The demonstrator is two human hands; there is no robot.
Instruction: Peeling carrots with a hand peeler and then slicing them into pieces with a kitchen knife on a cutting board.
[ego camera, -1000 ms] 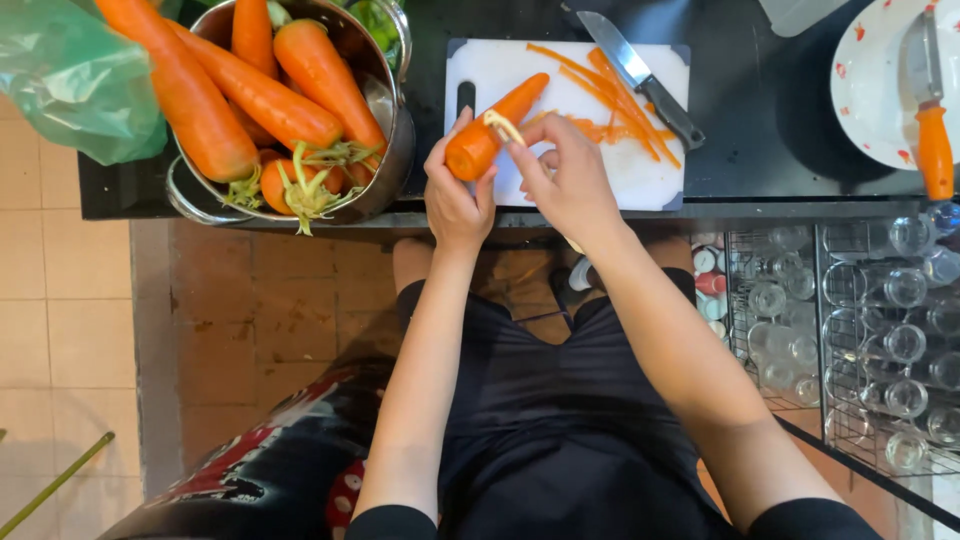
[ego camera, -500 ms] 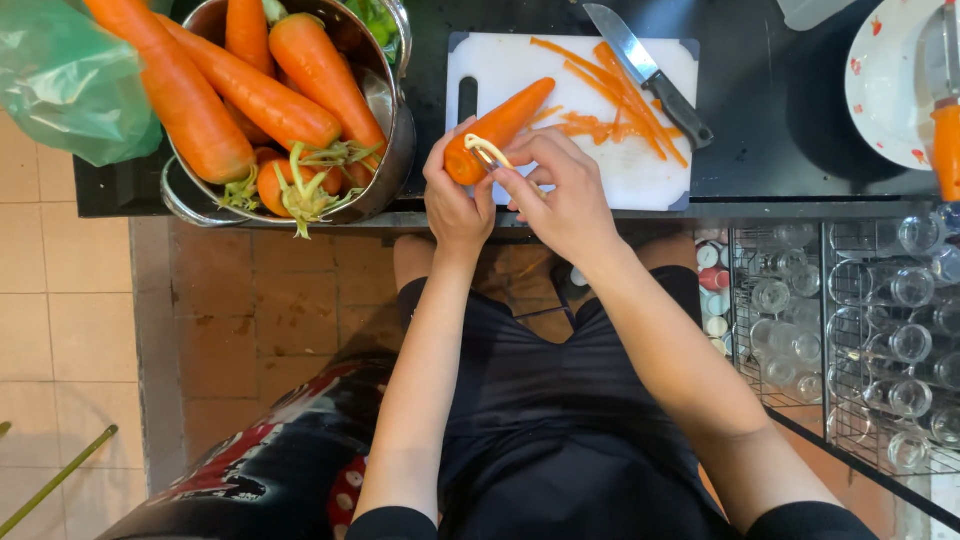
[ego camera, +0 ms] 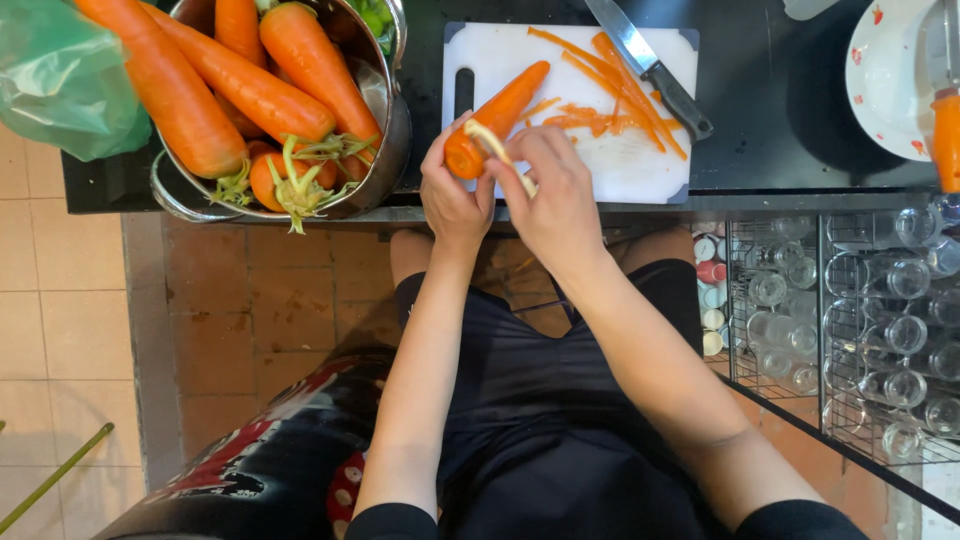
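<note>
Left hand (ego camera: pixel 452 200): our fingers are wrapped tight around the thick end of a carrot (ego camera: pixel 497 118). The carrot is tilted, tip pointing up-right over the white board (ego camera: pixel 640 170), clear of its surface as far as we can tell.

Right hand (ego camera: pixel 556 195): fingers are pinched on a pale peeler (ego camera: pixel 497 150), its head lying against the carrot's thick end, just beside our left thumb. Both hands sit at the table's (ego camera: pixel 780 110) front edge, touching each other at the carrot.

On the board: orange peels (ego camera: pixel 610 95) strewn across the middle and upper right, and a knife (ego camera: pixel 650 68) lying diagonally, blade up-left, dark handle down-right, resting over some peels.

Left of the board, touching its edge or nearly: a steel pot (ego camera: pixel 385 130) piled with unpeeled carrots (ego camera: pixel 250 85), green stubs hanging over the rim. A green plastic bag (ego camera: pixel 65 80) is further left, against the pile.

Far right on the table: a white plate (ego camera: pixel 885 80) with another orange piece (ego camera: pixel 947 140) at the frame edge.

Below the table on the right: a wire rack (ego camera: pixel 850 320) of clear glasses. Dark apron over our lap, tiled floor on the left.
</note>
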